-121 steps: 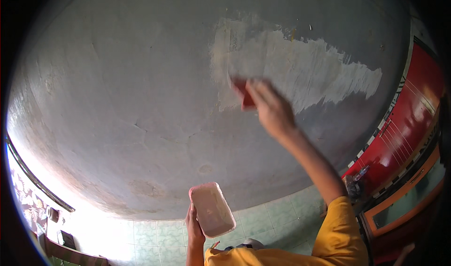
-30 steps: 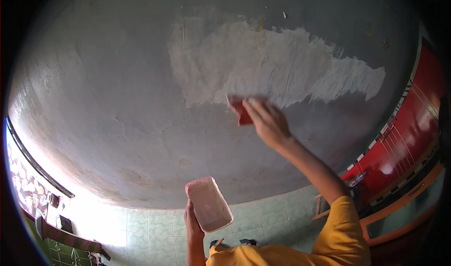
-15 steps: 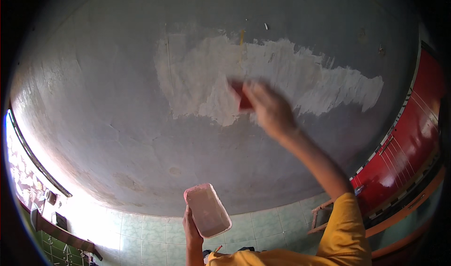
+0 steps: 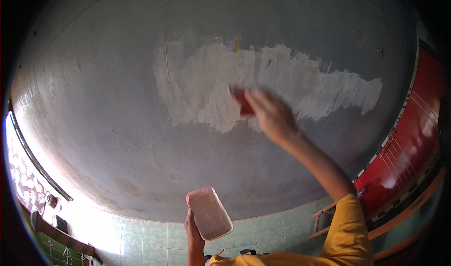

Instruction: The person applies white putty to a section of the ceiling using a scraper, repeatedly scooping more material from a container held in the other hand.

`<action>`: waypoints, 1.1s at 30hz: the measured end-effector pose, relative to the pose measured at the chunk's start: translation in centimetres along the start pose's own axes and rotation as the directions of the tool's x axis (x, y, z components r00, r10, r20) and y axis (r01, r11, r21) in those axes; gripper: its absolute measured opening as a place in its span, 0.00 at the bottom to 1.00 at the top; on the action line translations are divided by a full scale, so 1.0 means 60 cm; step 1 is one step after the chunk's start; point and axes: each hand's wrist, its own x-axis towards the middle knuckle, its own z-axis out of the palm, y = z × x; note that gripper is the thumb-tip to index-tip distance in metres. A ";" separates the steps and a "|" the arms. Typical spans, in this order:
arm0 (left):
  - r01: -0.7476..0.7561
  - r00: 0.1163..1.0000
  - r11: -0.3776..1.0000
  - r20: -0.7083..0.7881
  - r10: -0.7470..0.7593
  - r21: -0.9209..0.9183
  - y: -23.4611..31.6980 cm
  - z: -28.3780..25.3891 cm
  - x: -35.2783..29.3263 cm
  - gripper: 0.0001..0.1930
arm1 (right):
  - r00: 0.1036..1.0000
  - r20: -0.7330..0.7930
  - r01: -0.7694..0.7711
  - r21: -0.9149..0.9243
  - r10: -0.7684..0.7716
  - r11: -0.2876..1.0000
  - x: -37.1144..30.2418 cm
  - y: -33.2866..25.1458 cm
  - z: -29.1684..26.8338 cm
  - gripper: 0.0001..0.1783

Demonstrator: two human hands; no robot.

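My right hand (image 4: pixel 274 118), slightly blurred by motion, grips a red putty spreader (image 4: pixel 242 102). The spreader is held at the wall, over a broad pale patch of filler (image 4: pixel 195 80) with ragged edges and vertical streaks. Whether its blade presses on the surface I cannot tell. Low in front of me, my left hand (image 4: pixel 193 233) holds a pale pink rectangular plastic tub (image 4: pixel 212 213) by its left side, tilted with its mouth facing up. A thin layer of whitish stuff coats the inside of the tub. A short yellow strip (image 4: pixel 238 44) marks the patch's upper edge.
The grey wall (image 4: pixel 117 139) fills most of the view, with brownish stains low down. Pale green tiles (image 4: pixel 155 233) run along the bottom. Red panels (image 4: pixel 399 153) and an orange-brown wooden frame (image 4: pixel 408 207) stand at right. A dark wooden rail (image 4: pixel 63 235) is at lower left, beside bright light.
The whole view has shifted slightly, with the wall and tub a little lower. My right hand stays at the patch with the spreader. A small white fleck above the patch is gone from sight.
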 end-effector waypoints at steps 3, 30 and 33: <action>0.016 1.000 1.000 -0.002 -0.016 0.017 0.009 0.008 0.007 0.29 | 0.973 -0.228 0.009 -0.113 -0.035 0.994 0.182 0.066 -0.086 0.23; 0.074 0.997 0.995 -0.035 -0.072 0.064 0.161 -0.165 0.041 0.28 | 0.988 0.147 -0.050 0.053 0.042 0.997 -0.097 -0.250 0.165 0.27; 0.039 0.999 0.993 -0.030 -0.035 0.116 0.159 -0.209 0.061 0.27 | 0.985 0.036 -0.172 0.160 0.169 0.972 0.062 -0.228 0.107 0.32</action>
